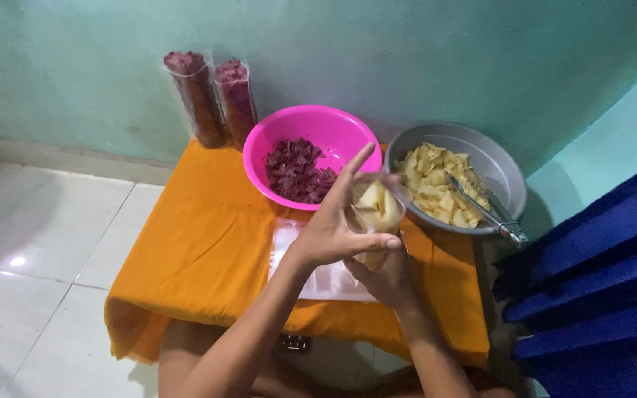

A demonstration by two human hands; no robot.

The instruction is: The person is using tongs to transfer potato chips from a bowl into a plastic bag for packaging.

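A clear plastic bag of yellow chips (376, 208) is held upright over the orange-covered table (200, 250). My left hand (337, 225) grips its open mouth from the left, thumb across the front, fingers stretched up along the rim. My right hand (385, 278) supports the bag from below. Behind the bag stand a pink bowl (318, 125) holding dark red chips (298, 171) and a grey metal pan (495, 166) of yellow chips (433, 188).
Metal tongs (484, 210) lie in the grey pan, handles over its front rim. Two tall clear bags of red chips (211, 96) lean against the green wall. Flat clear plastic bags (318, 284) lie under my hands. A blue cloth (599, 280) is at the right, white floor tiles at the left.
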